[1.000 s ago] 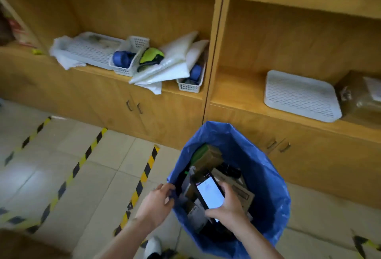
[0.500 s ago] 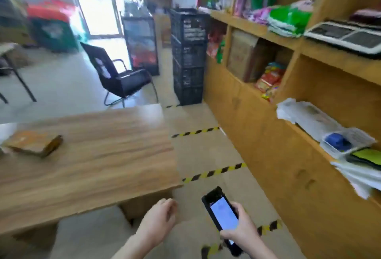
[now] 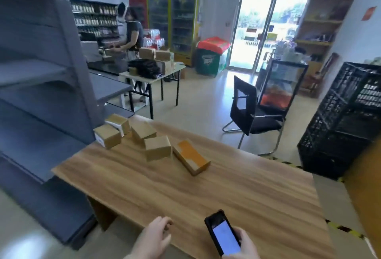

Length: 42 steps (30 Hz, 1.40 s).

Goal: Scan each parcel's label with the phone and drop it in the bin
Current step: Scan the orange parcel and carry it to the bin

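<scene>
Person standing at wooden table (image 3: 247, 197). Right hand (image 3: 246, 245) gripping phone (image 3: 223, 234), lit screen facing up, likely for scanning. Left hand (image 3: 152, 238) hovering, loosely curled, holding nothing, free for grabbing. Parcels (image 3: 157, 148) sitting at eleven o'clock, well apart from hands. Bin not showing.

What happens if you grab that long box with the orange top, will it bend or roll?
The orange-topped box probably stays stiff: its cardboard edges look straight. It should not roll, since it lies flat on the table. It looks slim, so likely light, though its contents are hidden.
</scene>
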{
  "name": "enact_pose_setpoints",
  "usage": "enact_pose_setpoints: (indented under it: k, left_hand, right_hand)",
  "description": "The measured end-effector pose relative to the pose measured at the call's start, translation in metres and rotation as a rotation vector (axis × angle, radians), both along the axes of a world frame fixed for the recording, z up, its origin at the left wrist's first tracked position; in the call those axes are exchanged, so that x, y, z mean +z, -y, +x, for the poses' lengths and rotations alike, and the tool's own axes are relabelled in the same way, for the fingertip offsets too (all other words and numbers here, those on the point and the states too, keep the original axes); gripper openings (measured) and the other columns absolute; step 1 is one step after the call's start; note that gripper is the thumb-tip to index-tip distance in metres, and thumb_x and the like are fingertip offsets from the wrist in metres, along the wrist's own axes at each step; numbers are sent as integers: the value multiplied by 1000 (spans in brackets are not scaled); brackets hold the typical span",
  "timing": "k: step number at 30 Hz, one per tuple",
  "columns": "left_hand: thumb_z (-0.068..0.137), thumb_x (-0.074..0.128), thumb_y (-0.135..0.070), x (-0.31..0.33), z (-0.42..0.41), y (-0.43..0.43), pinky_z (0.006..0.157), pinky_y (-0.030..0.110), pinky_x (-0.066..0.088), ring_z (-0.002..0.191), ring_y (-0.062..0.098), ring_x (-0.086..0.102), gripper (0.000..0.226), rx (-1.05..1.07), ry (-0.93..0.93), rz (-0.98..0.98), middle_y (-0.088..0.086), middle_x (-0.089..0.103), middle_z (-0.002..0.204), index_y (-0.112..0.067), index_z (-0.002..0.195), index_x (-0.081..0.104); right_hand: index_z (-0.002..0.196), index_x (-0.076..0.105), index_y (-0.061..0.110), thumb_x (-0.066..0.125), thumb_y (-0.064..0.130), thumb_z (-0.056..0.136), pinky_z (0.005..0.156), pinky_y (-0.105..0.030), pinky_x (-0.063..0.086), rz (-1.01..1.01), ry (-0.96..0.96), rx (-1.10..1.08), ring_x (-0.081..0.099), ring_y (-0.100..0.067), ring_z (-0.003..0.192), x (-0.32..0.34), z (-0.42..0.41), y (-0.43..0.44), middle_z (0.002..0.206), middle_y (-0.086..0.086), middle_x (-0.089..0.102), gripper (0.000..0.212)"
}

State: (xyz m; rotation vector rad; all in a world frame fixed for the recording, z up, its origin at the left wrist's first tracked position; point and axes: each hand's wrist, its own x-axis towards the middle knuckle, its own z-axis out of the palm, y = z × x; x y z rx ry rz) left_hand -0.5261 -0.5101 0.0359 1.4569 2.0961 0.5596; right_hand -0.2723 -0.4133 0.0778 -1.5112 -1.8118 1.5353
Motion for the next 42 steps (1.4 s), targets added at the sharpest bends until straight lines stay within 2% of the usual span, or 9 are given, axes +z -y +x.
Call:
enact_pose_setpoints:
  k: [3, 5, 8, 11, 14, 21, 26, 36, 42]
  left_hand:
    - [84, 61, -43, -7, -36, -10, 82, 9, 43, 91, -8, 52, 28, 75, 58, -21, -17, 53, 103, -40, 111, 52]
    - [82, 62, -48, -11, -56, -23, 82, 7, 41, 93, -7, 52, 29, 101, 78, -31, -20, 51, 101, -45, 107, 47]
    - [84, 64, -44, -13, -75, -52, 89, 9, 40, 96, -4, 52, 33, 136, 88, -59, -16, 50, 101, -40, 113, 49]
    - [85, 65, -38, -15, -84, -88, 88, 6, 37, 95, 1, 50, 44, 145, 83, -72, -8, 51, 103, -29, 126, 52]
    - [87, 66, -38, -8, -91, -127, 81, 1, 33, 94, 0, 50, 48, 160, 124, -73, -8, 51, 105, -28, 131, 49]
    - [90, 61, -47, -27, -101, -223, 89, 19, 38, 105, 8, 49, 64, 167, 242, -171, -7, 51, 116, -37, 144, 27]
    - [93, 55, -49, -53, -117, -281, 107, 34, 35, 136, 23, 39, 76, 191, 360, -217, 7, 39, 149, -43, 149, 4]
    - [89, 67, -37, -67, -124, -331, 89, 26, 39, 115, 18, 53, 101, 293, 569, -112, 7, 41, 145, -64, 136, -18]
    - [79, 78, -35, -50, -133, -328, 102, 33, 33, 124, 4, 35, 108, 288, 538, 80, -8, 31, 151, -67, 138, -7]
  right_hand:
    - [128, 48, -13, 34, 2, 102, 110, -35, 27, 5, 30, -56, 48, -31, 109, 5, -46, -32, 111, -18, 57, 33]
    - [123, 53, -6, 46, 5, 99, 108, -35, 32, -53, 28, 35, 49, -25, 99, -8, -68, -63, 102, -14, 59, 27]
    - [118, 55, 16, 84, 15, 58, 87, -30, 47, -250, 16, 80, 59, -11, 95, -12, -90, -110, 112, 2, 62, 66]
    - [109, 53, 18, 82, 25, 40, 71, -27, 49, -231, 118, 121, 61, -13, 94, -4, -105, -149, 108, 1, 61, 75]
    - [112, 53, 15, 81, 22, 43, 65, -25, 47, -171, 96, 72, 61, -12, 91, -1, -123, -179, 106, 1, 60, 76]
    - [117, 48, 24, 81, 20, 46, 62, -20, 44, -99, 159, -19, 57, -1, 89, -15, -147, -231, 105, 12, 57, 78]
    - [115, 49, 29, 80, 16, 47, 66, -21, 44, -95, 202, -121, 55, 0, 93, -32, -173, -269, 108, 15, 56, 75]
    - [113, 49, 30, 81, 11, 51, 68, -21, 45, -186, 187, -234, 56, -1, 94, -63, -199, -294, 107, 16, 57, 72]
    - [118, 49, 25, 81, 6, 51, 68, -22, 46, -193, 155, -336, 57, -5, 95, -67, -187, -280, 107, 11, 58, 76]
